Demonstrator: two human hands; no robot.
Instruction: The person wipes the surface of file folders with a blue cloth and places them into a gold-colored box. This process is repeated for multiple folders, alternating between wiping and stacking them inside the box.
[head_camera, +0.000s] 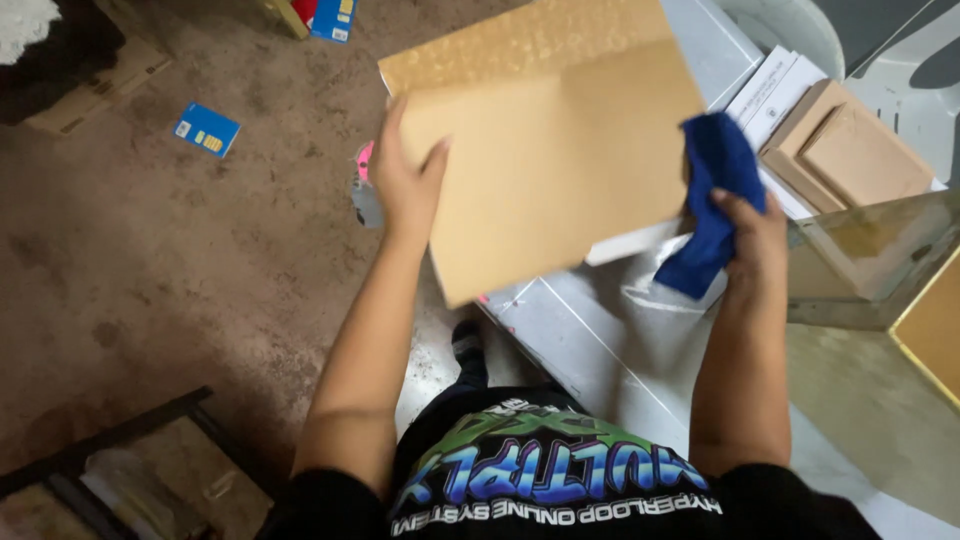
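Observation:
My left hand (402, 178) grips the left edge of a large tan board (560, 150), holding it tilted in the air above a grey metal table (600, 350). The board's far strip has a glittery gold surface. My right hand (748, 240) clutches a dark blue cloth (715, 195) and presses it against the board's right edge. The cloth hangs down below my fingers.
Stacked brown frames or boards (850, 150) and white sheets (775, 90) lie on the table at right, beside a glass pane (880, 250). Blue cards (206, 129) lie on the stained brown floor. A dark wooden frame (110, 460) sits lower left.

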